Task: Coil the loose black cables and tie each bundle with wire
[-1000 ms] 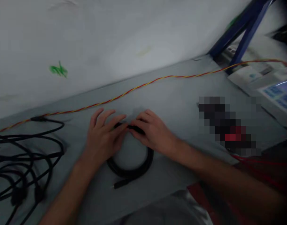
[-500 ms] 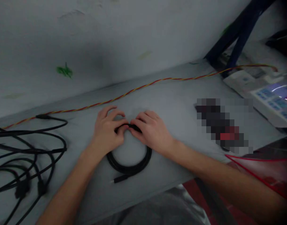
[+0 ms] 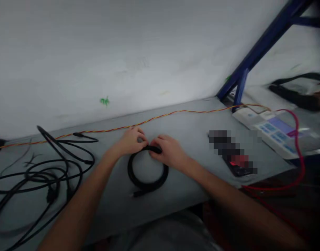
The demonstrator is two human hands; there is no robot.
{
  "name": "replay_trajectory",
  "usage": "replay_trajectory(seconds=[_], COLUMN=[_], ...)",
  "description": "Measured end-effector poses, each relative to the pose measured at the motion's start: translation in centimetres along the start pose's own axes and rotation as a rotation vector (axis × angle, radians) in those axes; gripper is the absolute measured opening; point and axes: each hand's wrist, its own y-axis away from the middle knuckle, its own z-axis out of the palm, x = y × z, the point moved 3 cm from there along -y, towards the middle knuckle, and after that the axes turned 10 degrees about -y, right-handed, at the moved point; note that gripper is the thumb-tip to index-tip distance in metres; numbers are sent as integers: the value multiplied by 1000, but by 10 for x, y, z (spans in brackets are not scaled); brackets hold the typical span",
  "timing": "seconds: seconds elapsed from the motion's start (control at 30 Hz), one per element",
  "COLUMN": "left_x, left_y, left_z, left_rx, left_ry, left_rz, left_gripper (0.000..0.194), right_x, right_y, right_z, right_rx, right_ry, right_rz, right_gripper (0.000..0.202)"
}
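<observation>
A black cable [image 3: 163,177] lies wound into a round coil on the grey tabletop, one plug end pointing left at its near side. At the far side of the coil, my left hand [image 3: 133,141] is closed with thumb and fingers pinching the cable. Close beside it my right hand [image 3: 168,150] also grips the coil's top, fingers bent around it. The fingertips of both hands nearly meet. What lies directly under the fingers is partly hidden.
Loose black cables with plugs [image 3: 52,194] sprawl at the left. A twisted red-yellow wire [image 3: 172,112] runs along the wall. A pixelated dark object [image 3: 230,153] lies at right, near a white-and-blue package [image 3: 276,134], a red cord [image 3: 297,139] and a blue metal frame [image 3: 261,45].
My view has tilted up, showing more wall. My left fingers, spread earlier, have drawn in around the cable. My right hand keeps its grip on the coil.
</observation>
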Motion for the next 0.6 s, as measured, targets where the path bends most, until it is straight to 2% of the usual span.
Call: replay_trajectory(seconds=[0.07, 0.17, 0.23, 0.33, 0.47, 0.53, 0.6], left_x=[1, 5, 12, 30, 60, 72, 79], left_y=[3, 19, 41, 88, 147, 165, 174], left_z=[-3, -16, -27, -36, -23, -10, 1], left_rx=[27, 120, 188, 238, 186, 172, 171], left_ry=[23, 53, 78, 116, 33, -35, -83], left_rz=[2, -32, -76, -138, -87, -56, -32], left_gripper=[17, 25, 29, 25, 18, 26, 33], right_x=[0, 2, 3, 0, -14, -23, -31], right_y=[3, 13, 25, 50, 85, 99, 108], right_z=[-6, -19, -27, -30, -19, -10, -2], right_rx=[-25, -8, 29, 56, 27, -5, -34], right_ry=[-39, -128, -190, -255, -303, -311, -303], right_rz=[-3, -43, -85, -114, -168, -182, -193], right_gripper=[23, 30, 27, 18, 15, 16, 19])
